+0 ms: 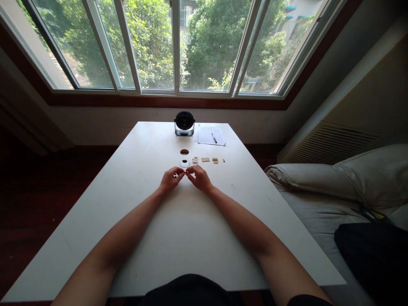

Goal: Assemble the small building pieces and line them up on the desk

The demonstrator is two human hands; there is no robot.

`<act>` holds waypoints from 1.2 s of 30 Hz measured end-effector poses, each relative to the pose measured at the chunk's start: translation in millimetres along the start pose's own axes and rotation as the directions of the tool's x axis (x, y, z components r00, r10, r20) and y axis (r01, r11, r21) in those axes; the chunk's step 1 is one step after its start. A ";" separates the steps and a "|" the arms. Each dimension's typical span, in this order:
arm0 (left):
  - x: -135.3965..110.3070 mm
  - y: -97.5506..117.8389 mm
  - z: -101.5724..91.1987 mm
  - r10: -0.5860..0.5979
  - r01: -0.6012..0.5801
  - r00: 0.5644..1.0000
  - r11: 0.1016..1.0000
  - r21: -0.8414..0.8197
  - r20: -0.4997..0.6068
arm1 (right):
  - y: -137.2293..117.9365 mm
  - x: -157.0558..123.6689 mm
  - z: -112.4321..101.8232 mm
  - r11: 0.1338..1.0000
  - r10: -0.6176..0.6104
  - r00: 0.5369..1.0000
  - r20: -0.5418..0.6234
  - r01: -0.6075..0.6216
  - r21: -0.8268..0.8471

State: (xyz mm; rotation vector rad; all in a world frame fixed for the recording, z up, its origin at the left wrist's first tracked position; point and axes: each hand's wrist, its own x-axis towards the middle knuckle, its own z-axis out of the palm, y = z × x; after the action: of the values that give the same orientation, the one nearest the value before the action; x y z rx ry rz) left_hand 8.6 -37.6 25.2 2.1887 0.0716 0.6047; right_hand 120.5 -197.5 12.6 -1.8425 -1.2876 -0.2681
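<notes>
My left hand (171,178) and my right hand (199,177) meet over the middle of the white table (186,229). Both have their fingers closed in a pinch, thumbs towards each other. Between the fingertips is a small dark piece (186,172), mostly hidden and too small to name. Just beyond the hands lies a white ring-shaped cover (184,163) with a dark centre. To its right sit small tan studded pieces in groups: a loose cluster (195,160), a rectangular group (205,160) and another group (215,160). A tiny dark-and-light piece (223,160) lies at the end of the row.
Behind the cover is a round hole (184,152) in the tabletop. A small black fan (184,123) stands at the far edge, with paper sheets (207,134) and a pen (214,137) beside it. A sofa (312,204) borders the table on the right.
</notes>
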 end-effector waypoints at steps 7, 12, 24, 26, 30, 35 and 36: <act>-0.1 -4.2 1.8 0.010 -0.010 1.000 1.000 -0.001 -0.017 | -0.5 0.1 0.4 0.999 -0.021 1.000 -0.018 0.021 0.032; 0.0 -3.8 1.3 0.013 -0.013 1.000 1.000 0.011 -0.012 | -1.5 0.2 -0.4 0.999 -0.018 1.000 -0.015 0.019 0.038; -0.2 -2.1 1.0 0.014 -0.014 1.000 1.000 -0.003 -0.027 | 0.3 0.2 -0.1 1.000 -0.014 1.000 -0.001 0.014 0.015; 0.1 -3.3 1.4 0.016 -0.016 1.000 1.000 -0.005 -0.024 | -0.1 0.3 -0.4 0.999 -0.021 1.000 -0.005 0.022 0.028; 0.4 -3.9 1.9 0.007 -0.007 1.000 1.000 -0.013 -0.012 | -0.6 0.4 -0.6 0.997 -0.039 0.999 -0.023 0.041 0.065; -0.1 -1.6 1.6 -0.010 0.010 1.000 1.000 -0.026 0.006 | -0.8 0.4 -0.4 0.996 -0.042 0.999 -0.030 0.044 0.077; -0.2 -1.1 1.6 -0.010 0.010 1.000 1.000 -0.029 0.006 | -0.9 0.4 -0.3 0.996 -0.040 0.999 -0.031 0.042 0.077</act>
State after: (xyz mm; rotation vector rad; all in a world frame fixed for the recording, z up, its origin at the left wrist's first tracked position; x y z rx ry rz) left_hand 9.2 -38.0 23.5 2.1611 0.0698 0.5899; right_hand 120.0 -197.3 13.5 -1.7423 -1.2993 -0.2628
